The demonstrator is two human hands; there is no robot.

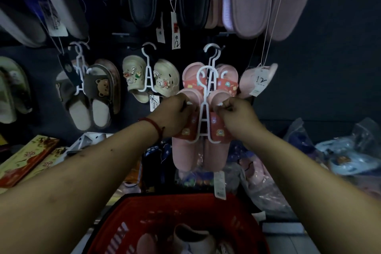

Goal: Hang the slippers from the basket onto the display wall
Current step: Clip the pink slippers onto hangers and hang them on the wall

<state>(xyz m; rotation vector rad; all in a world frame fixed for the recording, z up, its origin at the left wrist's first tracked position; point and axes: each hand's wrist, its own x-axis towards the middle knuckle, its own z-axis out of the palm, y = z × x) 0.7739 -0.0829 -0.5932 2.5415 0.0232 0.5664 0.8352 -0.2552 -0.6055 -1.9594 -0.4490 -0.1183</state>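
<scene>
Before the dark display wall (309,88), above the red plastic basket (115,222), we hold pink slippers on a white plastic hanger (203,113), left hand (175,113) and right hand (237,115) pinching its sides; hooking onto the peg comes next.

display wall (329,47): dark | hung on it: bear slippers (99,97), cream clogs (134,78), pink slippers (226,80)

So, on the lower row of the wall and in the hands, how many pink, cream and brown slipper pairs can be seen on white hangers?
Pink slipper pairs: 2 (held pair, hung pair)
Cream slipper pairs: 1
Brown slipper pairs: 1
Total: 4
</scene>
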